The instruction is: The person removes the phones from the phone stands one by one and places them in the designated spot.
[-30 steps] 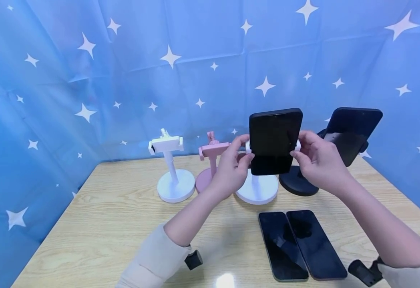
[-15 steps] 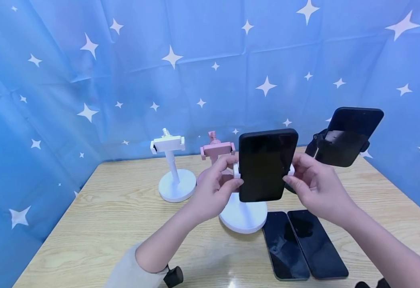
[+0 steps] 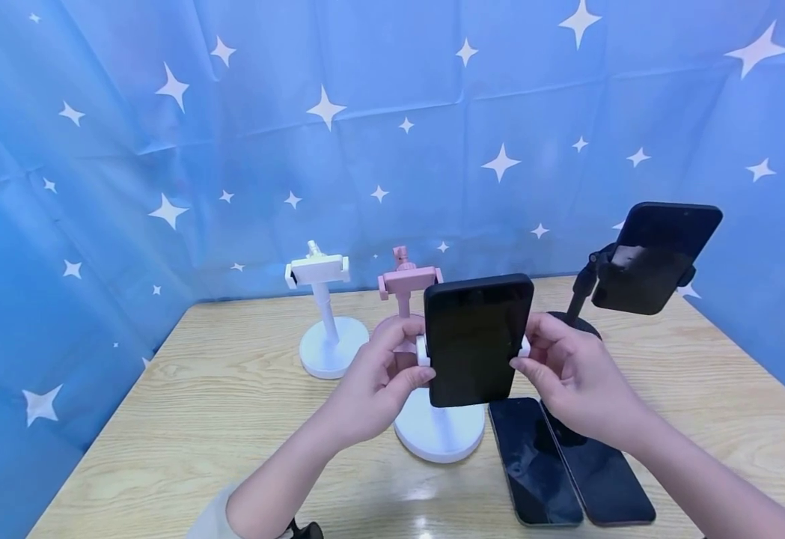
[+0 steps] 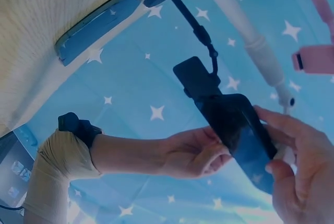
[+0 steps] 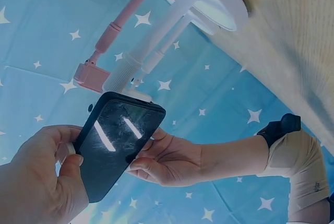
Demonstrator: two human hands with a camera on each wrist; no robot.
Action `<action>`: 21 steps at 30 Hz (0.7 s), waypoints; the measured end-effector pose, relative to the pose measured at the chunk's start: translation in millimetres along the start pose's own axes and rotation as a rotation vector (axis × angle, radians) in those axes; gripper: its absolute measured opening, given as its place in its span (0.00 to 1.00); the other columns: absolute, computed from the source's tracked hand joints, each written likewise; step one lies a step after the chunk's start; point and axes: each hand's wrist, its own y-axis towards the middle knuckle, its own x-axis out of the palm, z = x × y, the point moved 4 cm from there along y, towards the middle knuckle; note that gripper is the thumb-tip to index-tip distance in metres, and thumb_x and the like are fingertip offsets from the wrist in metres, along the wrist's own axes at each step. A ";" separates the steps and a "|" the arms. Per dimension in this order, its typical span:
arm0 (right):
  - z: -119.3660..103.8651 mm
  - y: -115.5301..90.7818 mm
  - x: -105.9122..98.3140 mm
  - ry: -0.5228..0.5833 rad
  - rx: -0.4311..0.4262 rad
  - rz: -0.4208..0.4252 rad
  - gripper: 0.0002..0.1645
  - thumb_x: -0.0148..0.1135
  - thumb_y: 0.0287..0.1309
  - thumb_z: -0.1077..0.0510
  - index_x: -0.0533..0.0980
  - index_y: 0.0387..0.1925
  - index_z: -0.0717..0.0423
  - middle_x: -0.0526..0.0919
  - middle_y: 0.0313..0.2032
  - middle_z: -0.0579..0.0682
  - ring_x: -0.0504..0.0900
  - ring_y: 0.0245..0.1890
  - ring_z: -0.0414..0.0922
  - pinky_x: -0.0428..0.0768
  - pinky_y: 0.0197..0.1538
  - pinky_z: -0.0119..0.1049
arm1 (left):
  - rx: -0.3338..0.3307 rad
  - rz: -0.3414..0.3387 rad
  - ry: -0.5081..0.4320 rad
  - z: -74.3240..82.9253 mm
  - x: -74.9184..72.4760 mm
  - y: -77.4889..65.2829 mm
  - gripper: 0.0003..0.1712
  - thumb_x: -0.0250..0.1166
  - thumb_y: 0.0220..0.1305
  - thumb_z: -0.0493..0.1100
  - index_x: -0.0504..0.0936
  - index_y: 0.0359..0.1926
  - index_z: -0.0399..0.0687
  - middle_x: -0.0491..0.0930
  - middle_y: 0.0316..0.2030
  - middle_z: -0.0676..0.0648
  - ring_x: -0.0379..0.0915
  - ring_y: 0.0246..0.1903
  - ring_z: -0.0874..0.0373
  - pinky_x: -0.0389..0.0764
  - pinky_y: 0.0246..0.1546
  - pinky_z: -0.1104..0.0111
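Head view: we see the left hand (image 3: 379, 378) pinching the left end of a white clamp and the right hand (image 3: 577, 374) pinching its right end. The held phone (image 3: 478, 340) sits upright in that clamp, above the round white base (image 3: 441, 430). Far left of it, we have a smaller white stand (image 3: 325, 311), then a pink stand (image 3: 408, 281). Far right, a black stand (image 3: 583, 288) carries a tilted phone (image 3: 658, 258). Two flat phones (image 3: 533, 464) lie side by side on the wooden table (image 3: 183, 419), near right of the base.

Left wrist view: we see the left thumb and fingers gripping at the held phone's edge; the right hand is curled at the opposite edge.

Right wrist view: we see white clamp between right thumb and fingers, glare streaks on the held phone's screen, left fingers at its far edge.
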 end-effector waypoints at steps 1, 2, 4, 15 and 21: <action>-0.2 -0.4 0.3 -0.008 0.008 -0.005 0.18 0.57 0.49 0.78 0.70 0.43 0.63 0.71 0.25 0.46 0.70 0.18 0.38 0.69 0.18 0.29 | 0.001 -0.002 -0.007 -0.3 0.2 -1.0 0.21 0.56 0.59 0.26 0.66 0.53 0.36 0.65 0.53 0.40 0.73 0.34 0.53 0.79 0.40 0.68; -0.4 -1.2 0.6 -0.008 0.010 -0.007 0.19 0.57 0.49 0.78 0.70 0.43 0.63 0.71 0.25 0.46 0.70 0.19 0.38 0.69 0.18 0.29 | 0.004 -0.005 -0.016 -0.6 0.5 -1.6 0.20 0.56 0.59 0.25 0.66 0.53 0.36 0.64 0.53 0.41 0.73 0.34 0.53 0.79 0.40 0.68; -0.6 -2.7 1.3 -0.023 -0.005 -0.002 0.19 0.57 0.49 0.78 0.71 0.43 0.63 0.71 0.25 0.46 0.70 0.19 0.38 0.69 0.19 0.29 | 0.010 -0.014 -0.033 -1.6 0.7 -2.9 0.20 0.55 0.58 0.25 0.66 0.52 0.36 0.66 0.52 0.40 0.75 0.35 0.53 0.79 0.40 0.67; 2.0 -7.9 0.5 -0.023 -0.038 0.012 0.22 0.59 0.46 0.79 0.72 0.44 0.61 0.75 0.28 0.43 0.72 0.22 0.38 0.70 0.20 0.28 | 0.029 -0.032 -0.047 -5.0 -2.6 -0.5 0.19 0.61 0.54 0.25 0.70 0.48 0.35 0.71 0.43 0.39 0.79 0.35 0.52 0.80 0.40 0.67; -4.2 -5.3 0.5 -0.037 -0.023 0.040 0.27 0.59 0.46 0.79 0.72 0.50 0.60 0.78 0.41 0.38 0.78 0.36 0.32 0.76 0.40 0.19 | 0.089 -0.013 0.069 -2.6 -11.4 9.5 0.27 0.72 0.44 0.32 0.74 0.48 0.39 0.69 0.49 0.45 0.68 0.47 0.54 0.77 0.45 0.64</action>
